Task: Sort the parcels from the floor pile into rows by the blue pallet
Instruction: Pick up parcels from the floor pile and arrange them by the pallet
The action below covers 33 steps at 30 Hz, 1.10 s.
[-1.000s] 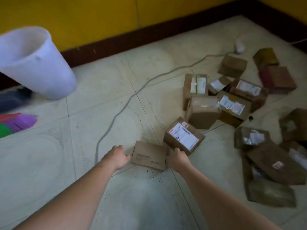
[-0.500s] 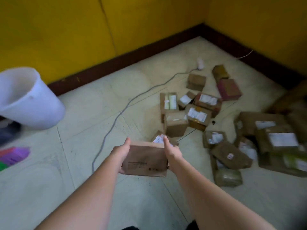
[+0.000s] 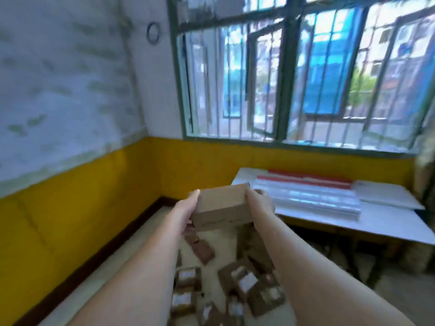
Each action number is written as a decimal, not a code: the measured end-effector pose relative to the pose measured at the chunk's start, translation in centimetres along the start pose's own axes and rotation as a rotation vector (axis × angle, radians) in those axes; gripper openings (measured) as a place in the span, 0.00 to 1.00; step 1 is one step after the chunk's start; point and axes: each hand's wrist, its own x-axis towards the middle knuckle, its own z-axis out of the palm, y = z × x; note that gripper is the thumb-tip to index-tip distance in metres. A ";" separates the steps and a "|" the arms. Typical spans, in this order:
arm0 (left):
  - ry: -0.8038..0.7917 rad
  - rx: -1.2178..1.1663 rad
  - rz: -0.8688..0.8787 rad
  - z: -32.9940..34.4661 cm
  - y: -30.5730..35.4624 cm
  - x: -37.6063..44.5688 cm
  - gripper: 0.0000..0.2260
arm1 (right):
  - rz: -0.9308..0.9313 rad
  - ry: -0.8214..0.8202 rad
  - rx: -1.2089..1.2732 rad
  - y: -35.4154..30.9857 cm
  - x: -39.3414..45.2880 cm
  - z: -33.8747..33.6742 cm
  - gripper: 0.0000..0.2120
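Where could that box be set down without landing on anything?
Bare floor lies between the yellow wall's dark skirting and the parcel pile. The white table's near edge is bare too. Under the hands, parcels crowd the floor.

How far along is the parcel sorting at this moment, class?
Done: no finished rows and no blue pallet show in this view. In hand: one brown parcel, lifted clear of the floor, held between the left hand and right hand. Left: many labelled parcels in the floor pile below the arms.
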 end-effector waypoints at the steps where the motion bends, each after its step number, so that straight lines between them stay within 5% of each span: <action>1: -0.008 -0.006 0.070 2.3 1.6 -1.8 0.27 | -0.075 0.040 0.000 -1.2 -0.1 -3.3 0.17; 5: -0.128 -0.059 0.147 13.4 4.8 -9.7 0.24 | -0.199 0.181 0.088 -1.4 -0.9 -18.7 0.21; 11: -0.263 0.031 0.107 31.4 5.2 -20.0 0.07 | -0.004 0.338 0.216 5.3 -0.9 -39.0 0.33; 15: -0.455 0.012 0.080 41.2 4.6 -23.5 0.05 | 0.147 0.288 0.283 10.0 -1.1 -50.8 0.29; 18: -0.566 0.043 0.153 47.3 3.7 -25.0 0.05 | 0.199 0.162 0.372 12.8 -2.1 -58.5 0.11; 22: -0.649 0.096 0.180 54.7 1.4 -25.8 0.04 | 0.242 0.113 0.419 18.3 -2.7 -66.6 0.22; 29: -0.943 0.255 0.068 68.9 -2.3 -26.1 0.11 | 0.375 0.274 0.559 28.6 -4.1 -75.0 0.18; 33: -0.965 0.466 0.089 76.9 -5.2 -25.2 0.10 | 0.368 0.353 0.600 34.0 -2.7 -78.8 0.15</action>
